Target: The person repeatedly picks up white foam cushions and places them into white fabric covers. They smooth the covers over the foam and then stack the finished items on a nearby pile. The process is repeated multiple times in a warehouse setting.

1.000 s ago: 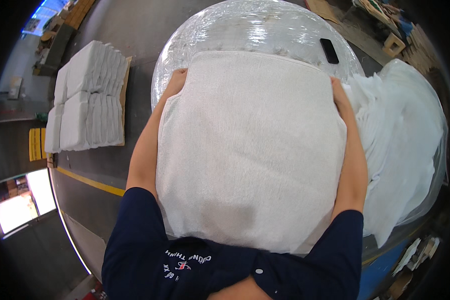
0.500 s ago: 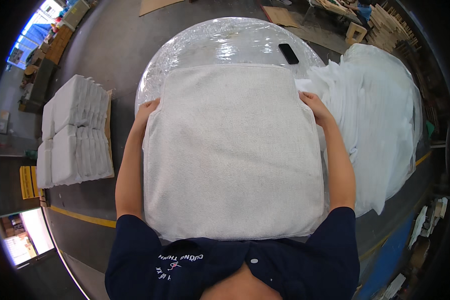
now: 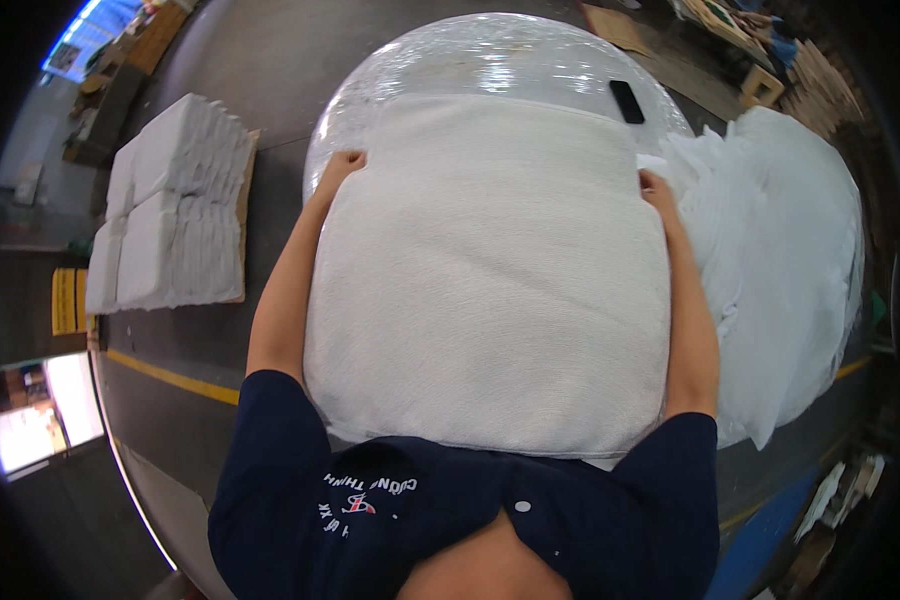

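A large off-white textured fabric cover (image 3: 490, 280) lies spread in front of me, its far part narrower, with a notch at each side. At the left notch my left hand (image 3: 346, 165) is closed, the fingers curled round the fabric's edge. My right hand (image 3: 656, 190) grips the opposite edge at the right notch, its fingertips partly hidden. A faint diagonal crease crosses the middle of the cover, and its near edge reaches my shirt. Beneath it is a round table (image 3: 490, 58) wrapped in shiny clear plastic.
A black phone (image 3: 626, 102) lies on the table's far right. Beside it, at right, rises a big heap of thin white cloth (image 3: 785, 260). Stacked white covers (image 3: 165, 215) stand on the left. Timber pieces (image 3: 825, 85) and another person's blue sleeve show at far right.
The whole view has shifted, so the table, phone and stacks appear farther right and mostly higher. Both hands keep their hold at the cover's side notches.
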### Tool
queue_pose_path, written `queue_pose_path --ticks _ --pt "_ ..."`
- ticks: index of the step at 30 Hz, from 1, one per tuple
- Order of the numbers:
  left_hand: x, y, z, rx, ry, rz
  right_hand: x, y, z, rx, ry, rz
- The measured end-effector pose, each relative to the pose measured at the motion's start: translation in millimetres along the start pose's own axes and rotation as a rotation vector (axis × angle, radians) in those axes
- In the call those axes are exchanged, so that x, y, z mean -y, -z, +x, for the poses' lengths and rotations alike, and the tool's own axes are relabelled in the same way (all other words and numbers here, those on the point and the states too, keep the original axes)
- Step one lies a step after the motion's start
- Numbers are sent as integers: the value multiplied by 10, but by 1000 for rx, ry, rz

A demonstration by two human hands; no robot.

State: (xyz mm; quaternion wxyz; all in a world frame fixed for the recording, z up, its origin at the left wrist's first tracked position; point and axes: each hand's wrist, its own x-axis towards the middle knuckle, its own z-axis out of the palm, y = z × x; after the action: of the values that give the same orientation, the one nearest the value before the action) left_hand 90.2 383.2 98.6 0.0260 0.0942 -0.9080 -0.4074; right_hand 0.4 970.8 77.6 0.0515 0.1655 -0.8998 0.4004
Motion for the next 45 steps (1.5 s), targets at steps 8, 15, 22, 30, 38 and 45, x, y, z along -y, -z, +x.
queue_pose_path --ticks 8,15,22,30,38,45 --pt "-1433 82 -984 75 21 561 1759 111 -533 74 -236 -584" --pt "-984 191 -672 291 243 266 1451 118 -316 261 -435 -247" --pt "-1525 -89 -479 -15 -264 772 1892 -73 -67 15 160 -802" --pt "-1613 -510 51 100 -329 817 1905 -661 408 185 59 -718" --pt "-1190 -169 411 164 -98 385 1870 -470 865 343 -131 -556" --pt "-1056 -166 480 349 283 -327 1502 -340 1095 482 -206 -298"
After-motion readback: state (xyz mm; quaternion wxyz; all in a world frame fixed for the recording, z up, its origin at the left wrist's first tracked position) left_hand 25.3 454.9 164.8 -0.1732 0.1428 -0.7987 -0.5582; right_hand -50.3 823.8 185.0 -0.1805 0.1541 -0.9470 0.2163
